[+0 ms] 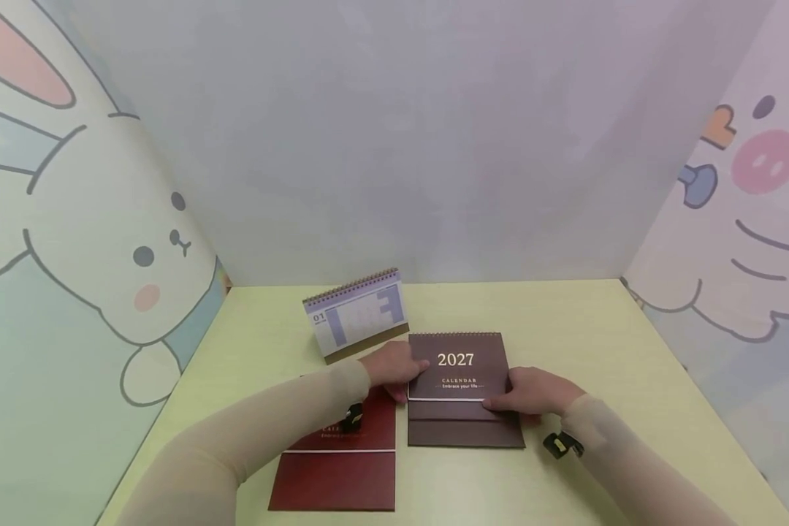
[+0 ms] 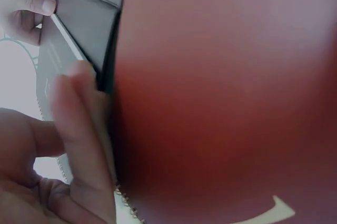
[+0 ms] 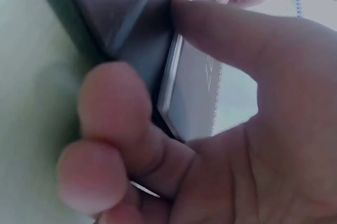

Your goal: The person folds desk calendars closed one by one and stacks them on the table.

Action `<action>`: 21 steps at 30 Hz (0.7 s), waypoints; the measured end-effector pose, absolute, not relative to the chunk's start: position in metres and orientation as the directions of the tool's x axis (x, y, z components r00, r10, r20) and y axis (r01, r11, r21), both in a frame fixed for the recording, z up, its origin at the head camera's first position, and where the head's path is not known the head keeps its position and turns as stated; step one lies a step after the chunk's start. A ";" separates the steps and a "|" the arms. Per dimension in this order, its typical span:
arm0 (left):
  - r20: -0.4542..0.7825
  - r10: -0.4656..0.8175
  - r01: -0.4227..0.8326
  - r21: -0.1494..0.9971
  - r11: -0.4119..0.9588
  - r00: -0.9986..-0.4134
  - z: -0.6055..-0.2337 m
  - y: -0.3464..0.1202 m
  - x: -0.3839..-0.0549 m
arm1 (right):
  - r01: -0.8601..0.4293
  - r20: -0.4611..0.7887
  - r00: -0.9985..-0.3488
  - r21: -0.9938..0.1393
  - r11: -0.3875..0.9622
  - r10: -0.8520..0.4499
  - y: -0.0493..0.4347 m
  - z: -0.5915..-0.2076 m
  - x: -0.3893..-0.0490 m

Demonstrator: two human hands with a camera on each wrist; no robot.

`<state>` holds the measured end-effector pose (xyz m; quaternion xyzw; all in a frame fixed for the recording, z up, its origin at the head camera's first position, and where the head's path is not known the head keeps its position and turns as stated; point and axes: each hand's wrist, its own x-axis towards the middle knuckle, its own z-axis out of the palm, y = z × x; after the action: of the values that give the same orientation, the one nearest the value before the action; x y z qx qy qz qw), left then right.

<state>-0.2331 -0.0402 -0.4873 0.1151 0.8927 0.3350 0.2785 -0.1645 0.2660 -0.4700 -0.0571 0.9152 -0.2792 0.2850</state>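
Note:
A dark brown desk calendar (image 1: 450, 410) marked 2027 lies with its cover up and its spiral binding at the far side. My left hand (image 1: 391, 365) grips its left edge, thumb on the cover. At the opposite edge my right hand (image 1: 540, 391) holds it, the thumb (image 3: 216, 24) over the cover and the other fingers curled low at the side. Beside it on the left lies a red desk calendar (image 1: 345, 478), partly hidden under my left forearm. The red cover (image 2: 226, 87) fills much of the left wrist view.
A white and purple desk calendar (image 1: 358, 318) stands upright behind the red one, turned to a page marked 01. All of them are on a pale yellow table (image 1: 565, 318). Walls with cartoon animals (image 1: 105, 241) close in the table at the back and sides.

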 end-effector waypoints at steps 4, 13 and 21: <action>-0.432 0.372 0.020 0.630 0.776 -0.821 -0.486 -0.037 -0.233 | 0.040 -0.505 -0.826 -0.495 0.868 -0.250 0.265 -0.467 -0.166; -0.454 0.336 0.065 0.515 0.854 -0.825 -0.476 -0.032 -0.229 | 0.024 -0.522 -0.824 -0.419 0.908 -0.219 0.263 -0.463 -0.168; -0.463 0.329 0.096 0.459 0.884 -0.823 -0.477 -0.032 -0.230 | -0.030 -0.528 -0.824 -0.326 0.945 -0.208 0.258 -0.466 -0.172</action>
<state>-0.2299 -0.0323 -0.4766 0.1141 0.9307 0.2127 0.2747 -0.1721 0.2585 -0.4659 -0.0631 0.9425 -0.1534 0.2903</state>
